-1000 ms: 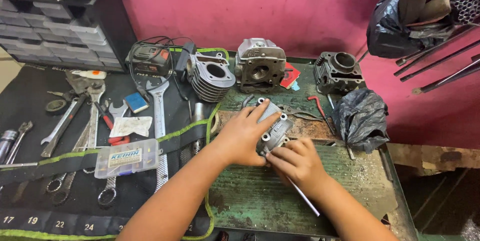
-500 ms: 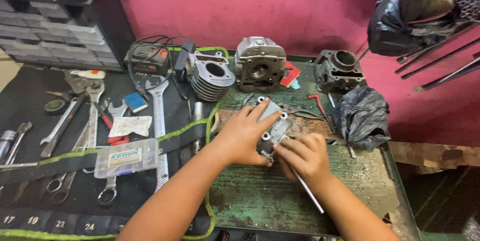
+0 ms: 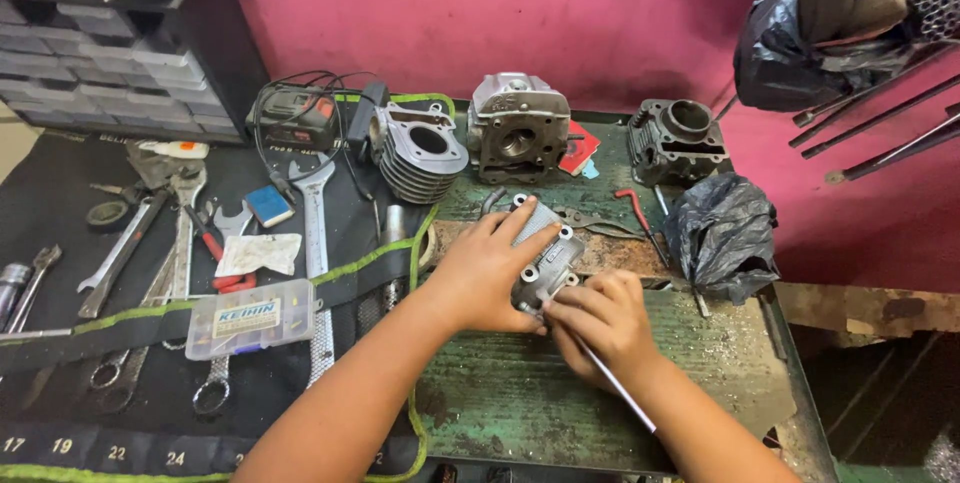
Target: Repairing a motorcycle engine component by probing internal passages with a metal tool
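Note:
A small grey metal engine part (image 3: 545, 258) with round bolt holes lies on a worn green workbench (image 3: 520, 393). My left hand (image 3: 485, 273) lies over its left side and steadies it, fingers spread along the top. My right hand (image 3: 600, 318) sits at the part's lower right edge and grips a thin metal rod (image 3: 620, 393), whose tip is against the part and whose free end runs back along my forearm.
Behind stand a finned cylinder (image 3: 420, 153), a cylinder head (image 3: 517, 128) and another dark cylinder (image 3: 680, 138). A black plastic bag (image 3: 725, 233) lies to the right. Left, a black mat carries several wrenches (image 3: 315, 203) and a clear parts box (image 3: 250, 318).
My right hand has slid slightly right and down along the part's lower edge with the rod. My left hand stays on the part.

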